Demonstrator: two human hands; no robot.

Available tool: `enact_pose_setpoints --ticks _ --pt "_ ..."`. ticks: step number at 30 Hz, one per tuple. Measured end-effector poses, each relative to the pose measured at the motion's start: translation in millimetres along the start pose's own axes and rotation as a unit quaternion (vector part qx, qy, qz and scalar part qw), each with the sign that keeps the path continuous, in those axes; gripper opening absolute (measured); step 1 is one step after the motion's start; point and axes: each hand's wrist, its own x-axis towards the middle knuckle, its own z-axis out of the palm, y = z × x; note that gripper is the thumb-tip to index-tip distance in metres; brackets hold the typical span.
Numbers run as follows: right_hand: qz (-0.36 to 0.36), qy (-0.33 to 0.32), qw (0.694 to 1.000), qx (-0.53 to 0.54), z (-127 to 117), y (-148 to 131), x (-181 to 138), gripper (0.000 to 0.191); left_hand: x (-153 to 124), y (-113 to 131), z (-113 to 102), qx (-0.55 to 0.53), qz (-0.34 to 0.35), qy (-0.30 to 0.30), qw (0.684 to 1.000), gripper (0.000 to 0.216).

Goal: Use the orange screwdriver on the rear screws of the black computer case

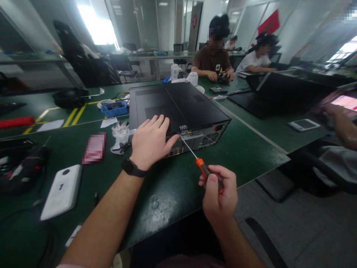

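Note:
A black desktop computer case (178,100) lies on its side on the green table (251,156), its rear panel with ports and a fan grille facing me. My left hand (152,141) rests flat on the case near its rear edge, fingers spread and thumb by that edge. A dark watch is on that wrist. In my right hand (220,190) is a screwdriver (203,167) with an orange and dark handle, gripped by the fingers. Its thin shaft points up and left, the tip at the case's rear edge beside my left thumb. Any screw there is too small to make out.
To the left lie a white phone-shaped device (61,191), a pink packet (95,148), a crumpled glove (120,137) and a blue tray (114,109). At right are a laptop (292,93), a phone (304,125) and another person's arm (344,126). Two people sit across the table.

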Motion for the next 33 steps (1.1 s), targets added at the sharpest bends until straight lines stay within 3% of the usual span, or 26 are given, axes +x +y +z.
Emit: enact_pose_setpoints --ticks 12,21,26,33 --pt "-0.026 -0.039 0.999 -0.014 -4 -5 -1 0.033 -1 0 1 -0.002 -0.002 0.001 1.000 0.057" --pt "-0.004 -0.008 0.999 -0.052 -4 5 -5 0.023 0 1 -2 -0.007 -0.003 -0.006 1.000 0.059" --pt "0.005 -0.017 1.000 0.004 -2 2 -3 0.019 -1 0 -1 -0.012 -0.004 -0.006 1.000 0.059" --pt "-0.032 -0.042 0.998 -0.014 -6 -4 2 0.034 -1 1 0 -0.004 -0.003 -0.005 1.000 0.059"
